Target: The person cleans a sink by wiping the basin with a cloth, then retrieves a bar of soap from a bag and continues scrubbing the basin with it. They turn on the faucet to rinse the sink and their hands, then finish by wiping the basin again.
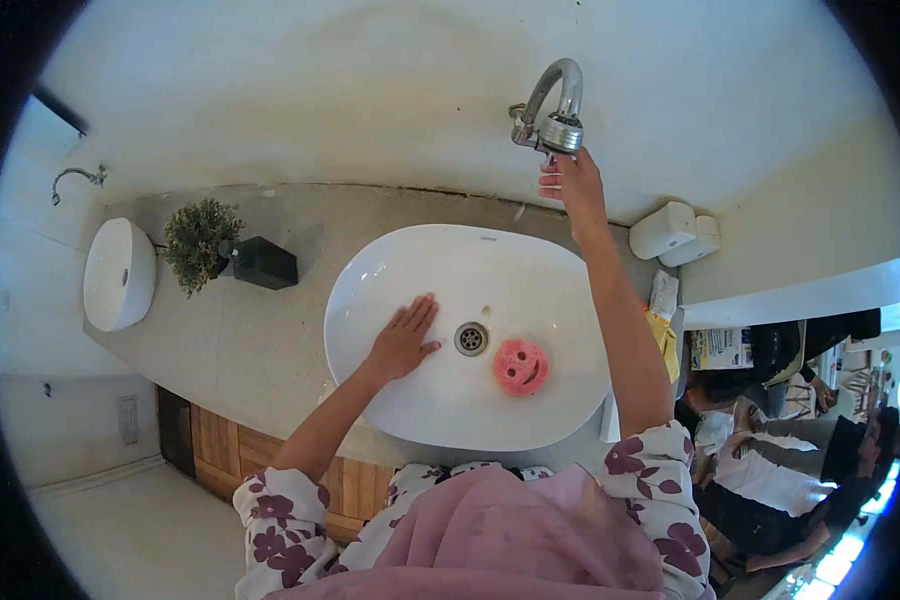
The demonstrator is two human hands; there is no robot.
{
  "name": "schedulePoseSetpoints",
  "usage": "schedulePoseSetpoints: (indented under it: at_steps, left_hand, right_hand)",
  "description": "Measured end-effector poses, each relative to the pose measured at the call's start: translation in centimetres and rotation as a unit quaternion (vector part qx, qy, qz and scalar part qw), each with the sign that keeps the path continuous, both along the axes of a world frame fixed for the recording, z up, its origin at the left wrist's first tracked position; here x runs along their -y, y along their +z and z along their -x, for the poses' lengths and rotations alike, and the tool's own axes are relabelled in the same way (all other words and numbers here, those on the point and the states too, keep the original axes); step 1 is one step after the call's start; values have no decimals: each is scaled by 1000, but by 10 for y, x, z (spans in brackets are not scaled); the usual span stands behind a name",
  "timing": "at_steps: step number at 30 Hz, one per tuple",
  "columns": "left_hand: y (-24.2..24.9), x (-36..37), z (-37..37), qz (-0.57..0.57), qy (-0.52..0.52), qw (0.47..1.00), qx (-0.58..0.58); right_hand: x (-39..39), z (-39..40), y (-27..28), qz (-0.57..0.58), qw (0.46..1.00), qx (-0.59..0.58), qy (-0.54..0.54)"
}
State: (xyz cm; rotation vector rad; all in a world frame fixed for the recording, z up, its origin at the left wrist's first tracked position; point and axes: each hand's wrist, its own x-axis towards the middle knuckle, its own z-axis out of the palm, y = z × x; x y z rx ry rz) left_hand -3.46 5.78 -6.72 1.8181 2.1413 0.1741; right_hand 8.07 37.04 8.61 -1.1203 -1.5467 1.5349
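My left hand lies flat against the inside of the white oval sink, fingers stretched out, left of the metal drain. To the right of the drain rests a round pink sponge with a smiling face cut into it. My right hand is raised to the chrome wall faucet, its fingers curled at the underside where a small handle seems to be. The faucet's body partly hides those fingertips. No stream of water is plainly visible.
A dark bottle and a potted plant stand on the counter at left, before a second sink. White containers and a yellow cloth are at right. Other people sit beyond.
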Motion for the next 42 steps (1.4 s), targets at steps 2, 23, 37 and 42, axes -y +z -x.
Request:
schedulePoseSetpoints:
  at_steps: [2,23,37,42]
  left_hand:
    - [2,-2,5,25,-32,999,30]
    - [-5,-10,2,-32,-1,999,8]
    - [-8,-10,1,-48,2,999,5]
    - [-8,-8,1,-59,6,998,14]
  right_hand:
    - [-3,4,2,4,1000,-10,1]
    - [-12,5,-10,0,995,-95,20]
    - [59,-20,-44,285,948,-118,85]
    - [36,-18,-42,226,961,-119,105]
